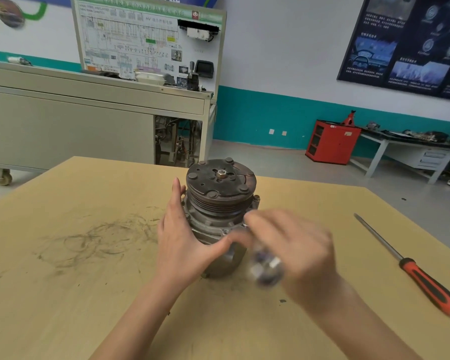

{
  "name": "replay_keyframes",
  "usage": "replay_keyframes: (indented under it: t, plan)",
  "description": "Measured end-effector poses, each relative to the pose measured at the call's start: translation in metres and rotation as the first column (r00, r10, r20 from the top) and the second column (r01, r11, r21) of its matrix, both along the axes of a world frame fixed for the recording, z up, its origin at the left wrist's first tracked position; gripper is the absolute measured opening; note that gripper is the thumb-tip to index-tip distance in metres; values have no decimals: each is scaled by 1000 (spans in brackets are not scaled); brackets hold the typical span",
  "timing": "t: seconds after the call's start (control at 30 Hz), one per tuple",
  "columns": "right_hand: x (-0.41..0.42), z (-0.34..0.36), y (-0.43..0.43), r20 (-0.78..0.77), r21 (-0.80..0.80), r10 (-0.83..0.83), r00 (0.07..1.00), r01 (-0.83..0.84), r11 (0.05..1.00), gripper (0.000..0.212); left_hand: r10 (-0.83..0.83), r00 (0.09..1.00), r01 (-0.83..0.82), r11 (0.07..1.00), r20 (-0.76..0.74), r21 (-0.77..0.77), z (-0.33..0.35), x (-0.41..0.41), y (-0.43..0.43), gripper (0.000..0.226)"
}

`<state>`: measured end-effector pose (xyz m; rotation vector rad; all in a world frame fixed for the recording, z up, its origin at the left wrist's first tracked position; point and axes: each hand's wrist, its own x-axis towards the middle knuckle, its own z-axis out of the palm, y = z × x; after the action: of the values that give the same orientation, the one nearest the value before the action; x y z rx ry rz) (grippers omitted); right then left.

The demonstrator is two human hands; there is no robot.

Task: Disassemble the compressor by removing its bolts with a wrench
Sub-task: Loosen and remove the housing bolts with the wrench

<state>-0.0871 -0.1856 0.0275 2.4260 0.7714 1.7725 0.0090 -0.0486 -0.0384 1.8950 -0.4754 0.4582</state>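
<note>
Right hand point(291, 245): motion-blurred, fingers seemingly curled round a shiny metal tool point(266, 267), its type unreadable.
Left hand point(177, 235): fingers straight, flat against the compressor's left side.
Compressor point(220, 201): upright on table point(63, 281), pulley up; lower right hidden by hands.
Screwdriver point(411, 266): lies flat, well apart rightward.
Behind: trainer board point(146, 40), red cabinet point(331, 142).

Both arms are bare as far as the lower edge shows them: the left forearm point(140, 307) looks slim, the right forearm point(353, 320) broader. The left hand point(182, 240) is sharply seen, with long, slender fingers point(176, 193) and smooth knuckles. The right hand point(296, 250) is smeared by motion blur, so its fingers and nails cannot be made out in any detail.
</note>
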Motion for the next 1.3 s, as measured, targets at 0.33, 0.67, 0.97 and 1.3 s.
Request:
replay_keyframes:
  t: [0.33, 0.67, 0.97, 1.3]
  plan:
    - [14, -34, 25, 69, -54, -127, 990, 130, 990, 25, -32, 999, 32, 999, 12, -14, 1, -2, 1, 111]
    - [-3, -37, -7, 18, -57, 1, 1000, 0, 998, 33, -3, 1000, 3, 1000, 29, -9, 1, 1, 0, 120]
    - [7, -36, 13, 24, -31, -59, 998, 60, 998, 29, -15, 1000, 15, 1000, 25, -23, 1, -1, 1, 118]
    - [40, 5, -76, -325, 946, 888, 326, 119, 303, 20, -63, 998, 64, 998, 25, -18, 3, 6, 7, 122]
